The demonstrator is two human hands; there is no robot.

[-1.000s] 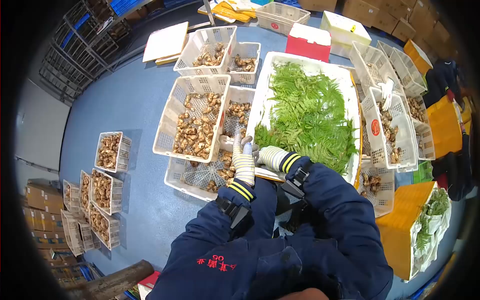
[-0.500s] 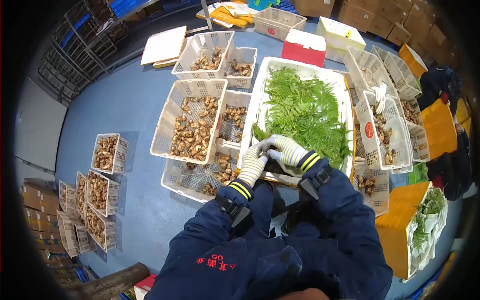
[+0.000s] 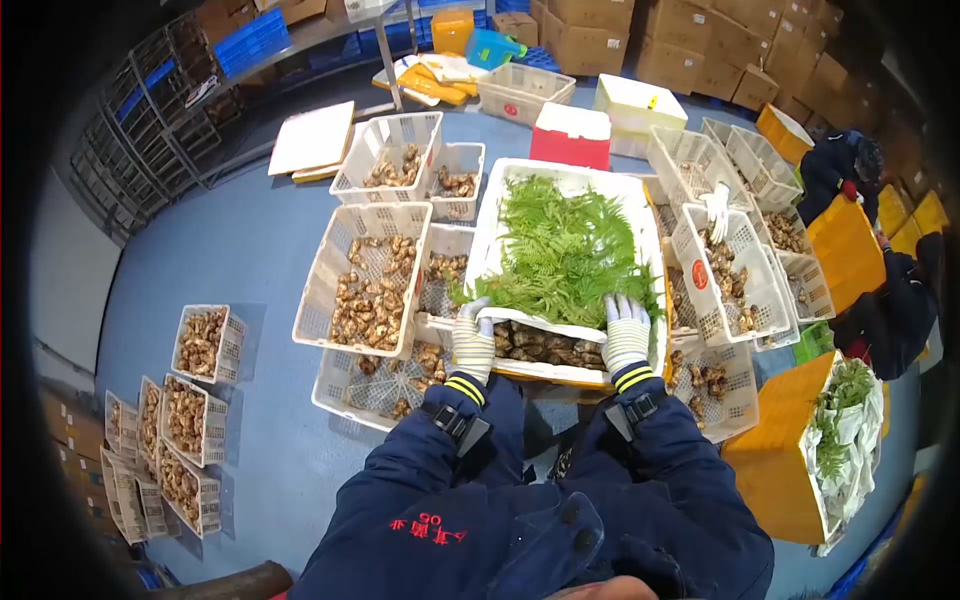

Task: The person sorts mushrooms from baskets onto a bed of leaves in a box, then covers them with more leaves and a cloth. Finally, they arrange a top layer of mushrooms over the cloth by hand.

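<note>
Left hand: the left hand (image 3: 473, 340), in a striped glove, is clasping the near-left corner of the tray (image 3: 487, 228), with its fingers curling up over the rim.
Right hand: the right hand (image 3: 627, 335), gloved the same way, is gripping the near-right part of the same rim, and its fingertips are lying on the greenery.
Tray: it is sitting between and just beyond the two hands and stretching away from them.
Ferns: the ferns (image 3: 565, 250) are filling the tray from the fingertips outward, touching both gloves.
Mushrooms: brown mushrooms (image 3: 540, 345) are showing in a strip between the two hands, just under the rim being held. Whether they are lying in the tray or in a box under it cannot be told.
Left of the grip: a basket (image 3: 325, 268) of brown lumps is standing just beside the left hand, with more such baskets beyond and below it.
Right of the grip: a second basket (image 3: 748, 262) is standing near the right hand, and a yellow crate (image 3: 790, 450) is sitting further right, nearer the body.
Beyond the grip: a red box (image 3: 570, 148) is standing past the tray's far end.
Other person: a white glove (image 3: 717, 205) is reaching into the baskets, well apart from the right hand.
</note>
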